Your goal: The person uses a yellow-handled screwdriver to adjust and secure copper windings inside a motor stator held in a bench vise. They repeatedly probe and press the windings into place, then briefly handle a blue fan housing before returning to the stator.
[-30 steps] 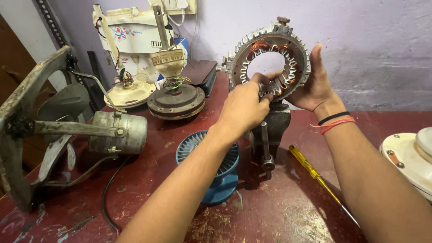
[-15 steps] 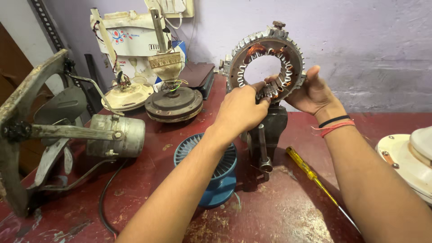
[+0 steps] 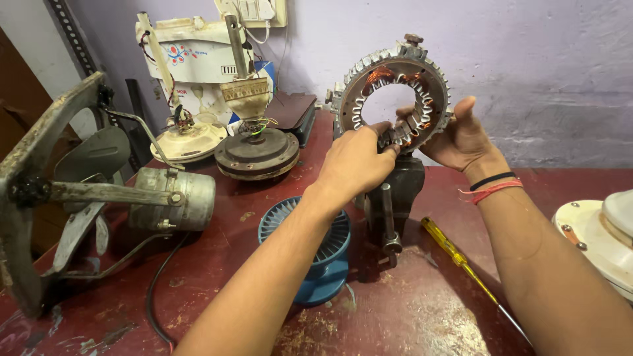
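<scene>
Stator point(image 3: 369, 89) upright in vise point(image 3: 399, 191): heavy, rigid, windings fragile; your left hand point(image 3: 356, 161) pinches at 6 o'clock, right hand point(image 3: 461, 138) cups rim at 4

Two bare forearms without sleeves, the left hand point(image 3: 353, 165) unadorned and the right hand point(image 3: 461, 138) wearing at its wrist a thin black band point(image 3: 491, 180) beside a red thread bracelet point(image 3: 493, 191) with loose ends
</scene>
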